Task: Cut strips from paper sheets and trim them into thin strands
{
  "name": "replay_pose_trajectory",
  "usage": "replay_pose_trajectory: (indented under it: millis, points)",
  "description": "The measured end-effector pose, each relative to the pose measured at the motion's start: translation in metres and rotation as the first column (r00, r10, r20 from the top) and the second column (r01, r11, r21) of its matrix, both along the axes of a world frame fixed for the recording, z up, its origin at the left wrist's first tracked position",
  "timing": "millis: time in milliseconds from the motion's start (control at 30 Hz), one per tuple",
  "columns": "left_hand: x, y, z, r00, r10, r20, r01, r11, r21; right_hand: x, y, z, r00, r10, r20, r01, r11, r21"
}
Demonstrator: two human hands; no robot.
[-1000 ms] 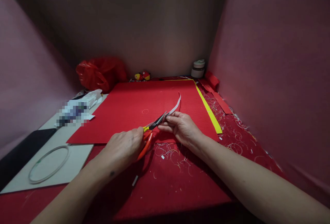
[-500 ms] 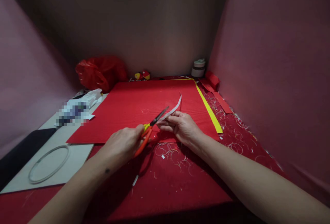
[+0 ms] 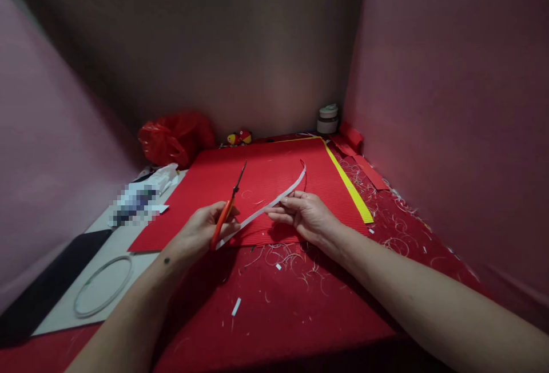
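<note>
In my left hand (image 3: 205, 225) is a pair of scissors (image 3: 222, 219) with orange handles, its dark blades pointing up and away and looking closed. A narrow white strip (image 3: 262, 209) runs slantwise between my hands and curves up to a thin red tip. My right hand (image 3: 305, 213) pinches this strip between thumb and fingers. The strip's lower end passes by my left fingertips, which seem to touch it. Beneath both hands lies a large red corrugated sheet (image 3: 266, 164).
A yellow sheet (image 3: 351, 187) edges out on the right. Thread scraps (image 3: 300, 256) and white snippets (image 3: 236, 306) litter the red cloth. On the left are a hoop (image 3: 103, 287) and a black object (image 3: 55, 281). A red plastic bag (image 3: 175, 135) and a lidded jar (image 3: 328, 120) stand behind.
My left hand has drawn back with the scissors, whose blades have swung upright away from the strip. More of the white strip now shows, stretching toward my left fingers.
</note>
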State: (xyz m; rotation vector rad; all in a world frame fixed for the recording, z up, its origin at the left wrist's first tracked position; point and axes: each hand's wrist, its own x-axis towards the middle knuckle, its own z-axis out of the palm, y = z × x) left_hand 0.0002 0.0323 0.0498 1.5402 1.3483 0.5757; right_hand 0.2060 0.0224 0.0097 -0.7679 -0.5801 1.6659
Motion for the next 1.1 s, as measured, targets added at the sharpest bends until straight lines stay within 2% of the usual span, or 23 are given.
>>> replay_pose_trajectory:
  millis: [133, 200, 233, 267, 300, 367, 400, 433, 467, 533, 600, 667, 733, 800, 867, 933, 967, 1033, 1100]
  points:
    - [-0.003, -0.002, 0.006, 0.998, 0.012, 0.063, -0.012, 1.0, -0.001, 0.003, -0.002, 0.001, 0.983, 0.098, 0.158, -0.094, 0.995, -0.035]
    - [-0.005, -0.003, 0.009, 0.998, 0.018, 0.065, -0.02, 1.0, 0.019, 0.005, -0.006, 0.006, 0.937, 0.119, 0.33, -0.136, 0.99, 0.031]
    - [-0.006, -0.004, 0.011, 0.998, 0.021, 0.059, -0.023, 0.999, 0.026, 0.005, -0.008, 0.01, 0.896, 0.069, 0.439, -0.131, 0.985, 0.112]
    - [-0.008, -0.005, 0.012, 0.998, 0.023, 0.052, -0.024, 0.999, 0.031, 0.006, -0.009, 0.014, 0.835, -0.04, 0.548, -0.106, 0.967, 0.232]
    - [-0.009, -0.006, 0.013, 0.999, 0.019, 0.047, -0.02, 0.999, 0.035, 0.006, -0.01, 0.018, 0.745, -0.188, 0.64, -0.09, 0.922, 0.376]
    - [-0.011, -0.007, 0.014, 0.999, -0.007, 0.053, 0.004, 0.999, 0.05, 0.006, -0.009, 0.025, 0.49, -0.496, 0.717, -0.156, 0.76, 0.632]
    - [-0.012, -0.007, 0.014, 0.998, -0.032, 0.06, 0.028, 0.998, 0.06, 0.006, -0.007, 0.027, 0.351, -0.602, 0.717, -0.248, 0.679, 0.691]
    - [-0.013, -0.007, 0.014, 0.996, -0.059, 0.069, 0.054, 0.996, 0.074, 0.004, -0.005, 0.03, 0.219, -0.671, 0.709, -0.357, 0.621, 0.698]
    - [-0.014, -0.007, 0.013, 0.993, -0.085, 0.08, 0.078, 0.993, 0.089, 0.002, -0.003, 0.031, 0.102, -0.704, 0.703, -0.466, 0.59, 0.659]
    - [-0.014, -0.007, 0.012, 0.987, -0.122, 0.102, 0.11, 0.987, 0.113, -0.003, 0.0, 0.033, -0.068, -0.716, 0.695, -0.636, 0.568, 0.522]
    - [-0.014, -0.009, 0.013, 0.981, -0.155, 0.117, 0.142, 0.983, 0.116, -0.01, 0.001, 0.034, -0.149, -0.71, 0.688, -0.735, 0.545, 0.404]
    - [-0.014, -0.01, 0.014, 0.976, -0.173, 0.129, 0.159, 0.981, 0.115, -0.015, 0.001, 0.035, -0.178, -0.707, 0.684, -0.773, 0.531, 0.347]
    - [-0.017, -0.01, 0.015, 0.984, -0.109, 0.143, 0.088, 0.985, 0.149, -0.015, 0.001, 0.039, -0.172, -0.71, 0.683, -0.765, 0.533, 0.361]
    - [-0.022, -0.007, 0.017, 0.982, 0.025, 0.188, -0.066, 0.974, 0.217, -0.011, 0.001, 0.05, -0.095, -0.72, 0.687, -0.7, 0.54, 0.468]
    - [-0.028, -0.003, 0.018, 0.957, 0.143, 0.253, -0.214, 0.935, 0.282, -0.004, -0.003, 0.071, 0.094, -0.739, 0.667, -0.532, 0.529, 0.661]
    - [-0.032, 0.001, 0.019, 0.928, 0.197, 0.315, -0.297, 0.903, 0.311, 0.003, -0.01, 0.101, 0.364, -0.719, 0.592, -0.268, 0.528, 0.806]
    - [-0.033, 0.002, 0.02, 0.92, 0.207, 0.334, -0.315, 0.896, 0.312, 0.007, -0.015, 0.117, 0.483, -0.691, 0.538, -0.13, 0.551, 0.824]
    - [-0.034, 0.002, 0.02, 0.909, 0.201, 0.364, -0.319, 0.899, 0.301, 0.015, -0.027, 0.15, 0.684, -0.608, 0.403, 0.114, 0.634, 0.764]
    - [-0.033, 0.001, 0.02, 0.901, 0.189, 0.391, -0.315, 0.905, 0.287, 0.026, -0.037, 0.178, 0.817, -0.497, 0.292, 0.23, 0.745, 0.626]
